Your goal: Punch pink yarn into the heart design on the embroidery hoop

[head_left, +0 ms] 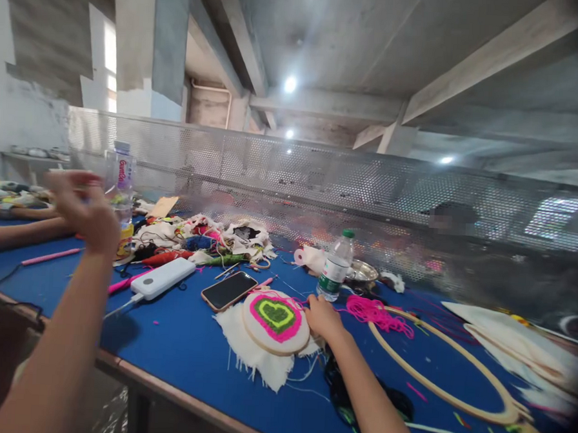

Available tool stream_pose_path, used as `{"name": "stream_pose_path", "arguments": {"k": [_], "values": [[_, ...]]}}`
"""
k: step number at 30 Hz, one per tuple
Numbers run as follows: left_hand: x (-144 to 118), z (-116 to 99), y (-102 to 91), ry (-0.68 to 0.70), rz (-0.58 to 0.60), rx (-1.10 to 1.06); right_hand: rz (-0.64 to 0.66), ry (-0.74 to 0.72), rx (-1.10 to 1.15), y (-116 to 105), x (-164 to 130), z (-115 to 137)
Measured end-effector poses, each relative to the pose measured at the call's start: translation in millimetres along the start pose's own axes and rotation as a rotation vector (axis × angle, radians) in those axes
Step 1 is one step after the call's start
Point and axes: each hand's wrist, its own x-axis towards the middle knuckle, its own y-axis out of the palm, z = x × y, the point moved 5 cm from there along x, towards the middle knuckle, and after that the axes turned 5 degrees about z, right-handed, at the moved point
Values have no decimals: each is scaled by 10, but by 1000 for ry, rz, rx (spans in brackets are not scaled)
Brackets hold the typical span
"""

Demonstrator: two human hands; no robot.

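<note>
Both forearms enter from the bottom edge, nearest the lens. Left hand point(83, 209): raised well above the blue table point(185, 347), forearm steep, wrist bent, fingers loosely curled and blurred; whether it pinches anything cannot be told. Right hand point(323, 316): forearm low over the table, palm down, fingers bent onto the right rim of the small hoop point(276, 320), holding it flat.

Small hoop: round, wooden, lying on the table near its front edge, stretched over frayed white cloth point(257, 360); stitched filling of pink ring around green centre.

Just behind it: dark phone point(228, 290), white power bank point(162, 278) with cable. Bottle point(335, 266), green cap, white-green label, writing unreadable, stands beyond the right hand. Second bottle point(118, 191) behind the left hand; label shows red letters beginning "Gun", the rest is hidden.

Pink yarn point(378, 313) tangled right of the hand, touching a large oval hoop point(445, 380). Scrap heap point(205, 238) at the table's far side.
</note>
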Motion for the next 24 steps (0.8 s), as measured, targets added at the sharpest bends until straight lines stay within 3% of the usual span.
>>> {"name": "stream_pose_path", "arguments": {"k": [1,3,5,6,7,9,11,14,19,21,24], "values": [[-188,-156,212,59,166,58,0,7,6,-5,-14,3],[-769,-374,750,161,795,194,-16,22,15,-30,-37,8],[-1483,-351,1073,136,1358,457,-64,35,27,-79,-58,7],[-1790,-297,1133,112,1544,552,-97,35,34,-107,-68,6],[-2029,-237,1151,89,1650,613,-128,32,42,-131,-78,5],[-2303,-129,1131,67,1687,672,-177,8,54,-159,-99,9],[-2400,-79,1092,48,1691,600,-216,-15,58,-169,-123,13],[-2326,-87,1073,-14,1648,468,-307,-23,82,-203,-165,14],[-2175,-112,1168,11,1595,329,-464,-88,180,-339,-242,92],[-2127,-4,1207,-106,1547,258,-507,-186,255,-398,-286,194],[-2080,221,1258,-440,1481,-19,-464,-420,371,-446,-337,477]]}}
